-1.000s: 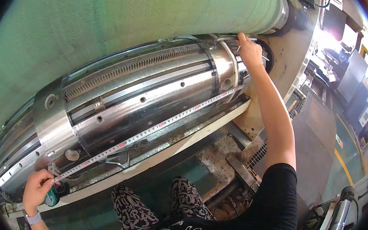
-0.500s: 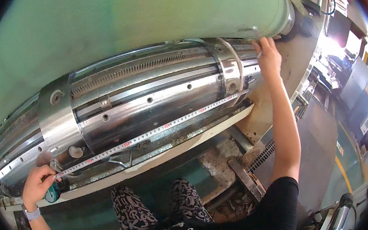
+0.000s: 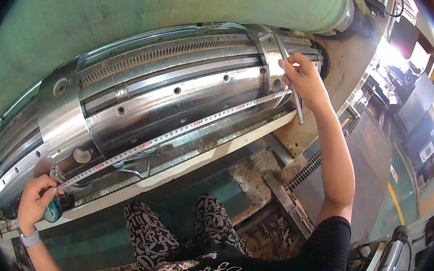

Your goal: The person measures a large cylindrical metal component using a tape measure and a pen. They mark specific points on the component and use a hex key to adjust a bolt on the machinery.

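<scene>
My left hand (image 3: 34,203) is closed at the lower left, its fingers pinching the blade of a tape measure (image 3: 54,209) whose teal case hangs beside them. The white tape blade (image 3: 189,127) stretches diagonally along the front of a shiny metal cylinder (image 3: 179,93), up to a steel collar (image 3: 274,63) on its right. My right hand (image 3: 304,81) is closed round a long, thin silver hex key (image 3: 296,98), which slants across the collar. A short angled piece shows at its far end. The blade's far tip lies close to my right hand.
A big pale green roller (image 3: 150,11) spans the back. Below the cylinder runs a pale ledge (image 3: 209,160) with bent metal hex keys (image 3: 134,170) lying near it. Metal scraps (image 3: 275,233) lie by my legs. A machine side plate (image 3: 343,77) rises at the right.
My right hand has come nearer and a little left, bringing the hex key across the collar. My left hand still pinches the tape, and the whole view has shifted slightly.
</scene>
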